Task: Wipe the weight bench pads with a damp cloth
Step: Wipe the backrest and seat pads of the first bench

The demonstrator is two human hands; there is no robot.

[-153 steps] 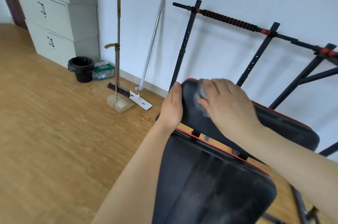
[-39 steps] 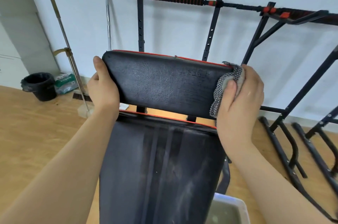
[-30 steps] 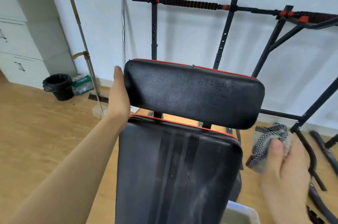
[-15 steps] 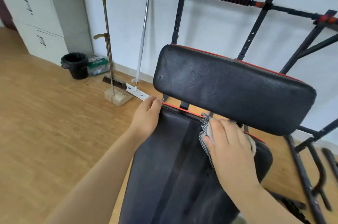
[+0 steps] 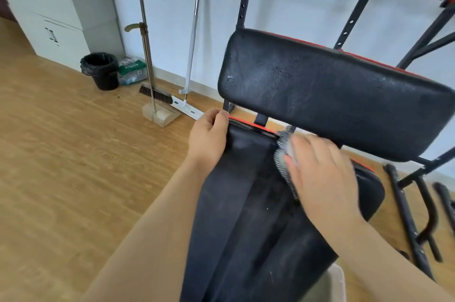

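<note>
The weight bench has two black pads with red piping. The upper pad (image 5: 332,94) stands tilted at the back. The long lower pad (image 5: 246,223) runs toward me and shows wet streaks. My left hand (image 5: 209,139) grips the lower pad's top left corner. My right hand (image 5: 322,176) lies flat on the lower pad near its top edge, pressing a grey checked cloth (image 5: 283,161) against it. Most of the cloth is hidden under the palm.
A black metal rack (image 5: 369,6) with a padded bar stands behind the bench. A broom with dustpan (image 5: 152,94), a flat mop (image 5: 189,55), a black bin (image 5: 101,70) and white cabinets (image 5: 49,6) line the wall at left. A white tub's rim (image 5: 337,279) shows at bottom right.
My right hand left the upper pad with the cloth, dropped to the lower pad's top edge, and has slid slightly rightward there. My left hand moved from the upper pad's side to the lower pad's corner.
</note>
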